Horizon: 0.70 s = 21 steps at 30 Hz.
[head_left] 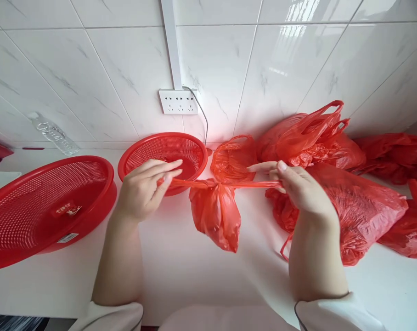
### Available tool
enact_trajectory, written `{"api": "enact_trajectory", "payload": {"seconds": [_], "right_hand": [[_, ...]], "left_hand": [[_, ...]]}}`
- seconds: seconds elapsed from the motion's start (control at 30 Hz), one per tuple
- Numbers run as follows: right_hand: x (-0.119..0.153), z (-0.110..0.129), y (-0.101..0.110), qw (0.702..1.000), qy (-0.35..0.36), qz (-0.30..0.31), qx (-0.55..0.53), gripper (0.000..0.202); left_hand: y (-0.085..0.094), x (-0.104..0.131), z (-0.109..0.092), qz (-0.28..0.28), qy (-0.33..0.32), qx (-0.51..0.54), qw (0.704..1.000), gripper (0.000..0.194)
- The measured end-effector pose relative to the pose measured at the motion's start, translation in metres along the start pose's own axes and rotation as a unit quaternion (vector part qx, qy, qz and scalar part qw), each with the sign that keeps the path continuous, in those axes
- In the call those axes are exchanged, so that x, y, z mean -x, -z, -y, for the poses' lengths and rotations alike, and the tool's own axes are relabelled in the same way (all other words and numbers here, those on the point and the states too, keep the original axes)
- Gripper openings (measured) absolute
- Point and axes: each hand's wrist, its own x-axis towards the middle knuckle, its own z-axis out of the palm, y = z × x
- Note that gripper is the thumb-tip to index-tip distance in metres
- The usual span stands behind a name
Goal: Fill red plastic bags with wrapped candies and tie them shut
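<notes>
A small filled red plastic bag [216,216] hangs over the white table, its two handles pulled out sideways from a gathered knot-like neck. My left hand [144,188] pinches the left handle end between thumb and fingers. The right handle end is held by my right hand [291,184], its thumb and fingertips together and one finger stretched out. Both handles are taut and nearly level. Just behind the bag lies another red bag [234,158], with its mouth open. What is inside the hanging bag cannot be made out.
A large red basket [105,202] stands at the left and a smaller one [126,168] at the back centre. Several filled red bags [363,207] crowd the right. A clear bottle [55,133] lies by the tiled wall, below which a socket strip [178,102] has a cable.
</notes>
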Motion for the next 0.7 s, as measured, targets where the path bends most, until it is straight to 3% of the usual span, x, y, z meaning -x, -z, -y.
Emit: {"api": "enact_trajectory", "payload": {"seconds": [0.1, 0.2, 0.3, 0.43, 0.53, 0.63, 0.7], "right_hand": [[0.003, -0.005, 0.019, 0.997, -0.067, -0.042, 0.018, 0.041], [0.003, -0.008, 0.026, 0.994, -0.089, -0.058, 0.025, 0.037], [0.002, -0.012, 0.025, 0.996, -0.065, -0.045, 0.040, 0.034], [-0.002, -0.014, 0.020, 0.990, -0.028, -0.036, 0.132, 0.037], [-0.005, -0.011, 0.004, 0.978, -0.018, 0.014, 0.208, 0.033], [-0.003, -0.010, -0.029, 0.959, 0.031, 0.051, 0.276, 0.044], [0.003, -0.014, -0.058, 0.936, 0.028, 0.130, 0.327, 0.062]], "left_hand": [[0.006, -0.001, 0.007, 0.056, 0.066, 0.012, 0.996, 0.032], [0.005, -0.003, 0.006, 0.114, 0.106, 0.047, 0.987, 0.035], [0.000, -0.004, 0.004, 0.145, 0.139, 0.075, 0.977, 0.036], [-0.012, -0.003, 0.003, 0.252, 0.163, 0.077, 0.951, 0.036], [-0.018, -0.002, 0.003, 0.307, 0.157, 0.063, 0.937, 0.035], [-0.017, -0.002, 0.002, 0.284, 0.169, 0.053, 0.942, 0.042], [-0.013, -0.002, 0.001, 0.261, 0.175, 0.054, 0.948, 0.045]]}}
